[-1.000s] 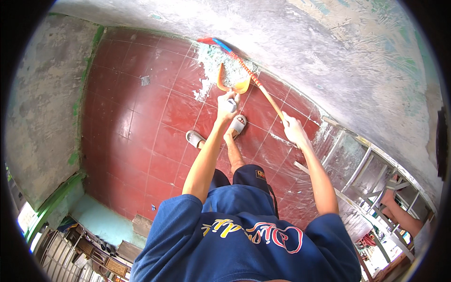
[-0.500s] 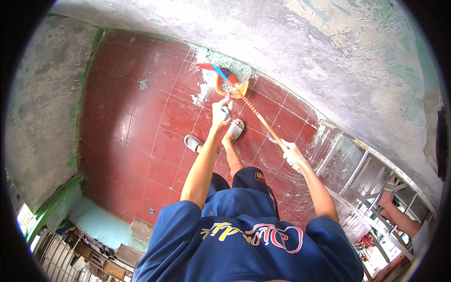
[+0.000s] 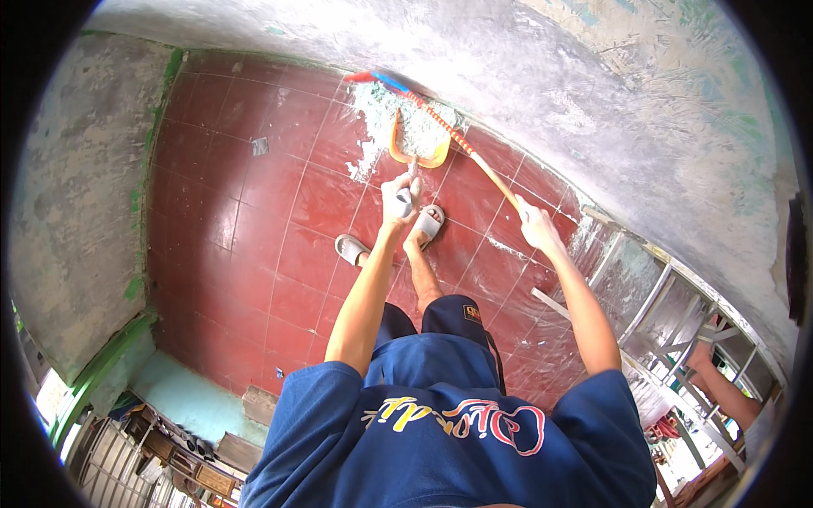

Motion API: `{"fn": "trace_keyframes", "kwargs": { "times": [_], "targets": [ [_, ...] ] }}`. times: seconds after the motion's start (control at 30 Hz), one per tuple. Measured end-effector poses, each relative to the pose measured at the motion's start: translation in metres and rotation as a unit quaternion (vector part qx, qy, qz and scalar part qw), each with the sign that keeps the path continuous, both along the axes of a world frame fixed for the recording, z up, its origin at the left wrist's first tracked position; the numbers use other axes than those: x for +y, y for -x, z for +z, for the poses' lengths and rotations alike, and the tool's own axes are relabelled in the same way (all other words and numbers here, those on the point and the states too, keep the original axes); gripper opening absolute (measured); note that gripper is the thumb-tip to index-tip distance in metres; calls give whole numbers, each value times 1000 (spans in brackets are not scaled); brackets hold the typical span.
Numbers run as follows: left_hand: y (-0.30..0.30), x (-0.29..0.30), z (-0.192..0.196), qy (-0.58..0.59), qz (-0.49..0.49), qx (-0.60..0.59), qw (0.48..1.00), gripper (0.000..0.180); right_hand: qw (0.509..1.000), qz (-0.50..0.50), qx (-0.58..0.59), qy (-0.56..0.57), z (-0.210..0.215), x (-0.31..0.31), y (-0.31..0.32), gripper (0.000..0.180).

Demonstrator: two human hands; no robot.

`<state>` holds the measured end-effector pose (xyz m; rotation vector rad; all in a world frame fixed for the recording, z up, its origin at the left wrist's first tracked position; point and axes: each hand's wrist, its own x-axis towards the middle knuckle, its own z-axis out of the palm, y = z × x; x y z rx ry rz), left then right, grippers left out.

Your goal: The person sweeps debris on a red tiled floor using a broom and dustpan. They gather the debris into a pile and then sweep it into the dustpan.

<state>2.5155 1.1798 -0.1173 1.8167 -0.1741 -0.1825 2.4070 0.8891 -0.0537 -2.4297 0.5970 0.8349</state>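
The broom (image 3: 494, 176) slants across the red tiled floor (image 3: 254, 190), its blue head (image 3: 389, 81) and red bristles (image 3: 359, 77) up against the foot of the wall (image 3: 542, 93). The right hand (image 3: 535, 224) has its fingers wrapped round the upper end of the pale, wood-coloured pole, a closed grip. The left hand (image 3: 400, 197) makes a fist round the handle of the yellow-orange dustpan (image 3: 434, 159), which sits near the wall with its mouth toward a spread of chalky white and pale green debris (image 3: 377, 106); some lies in the pan.

I'd judge the broom light but long, so its head would swing easily from a hold so near the end; a second hold on the red-and-white striped lower section would steady it. The pole looks stiff, the bristles springy. The dustpan looks like thin, slightly flexible plastic, best held by its handle and kept level. White dust coats the hands, and I suspect that makes both handles a little slick.

The debris looks light and brittle, flakes mixed with powder. Glossy tiles carry whitish smears, while the wall is rough, scraped and mottled grey. Pale open-toed slippers (image 3: 430, 223) stand just short of the pan.
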Motion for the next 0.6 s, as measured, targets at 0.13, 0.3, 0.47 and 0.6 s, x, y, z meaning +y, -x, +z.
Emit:
{"fn": "trace_keyframes", "kwargs": {
  "times": [0.13,0.3,0.47,0.6],
  "targets": [
    [1,1,-4,-20,0,-10,1000,30,999,4,34,-12,-40,-5,10,41],
    [10,17,-5,-21,-21,24,999,22,988,-77,100,-93,-22,10,48,42],
    [7,28,28,2,-108,55,993,27,933,-235,157,-221,-9,22,92,45],
    [0,30,40,101,-130,133,977,42,891,-319,185,-265,7,19,111,48]
  ]
}}
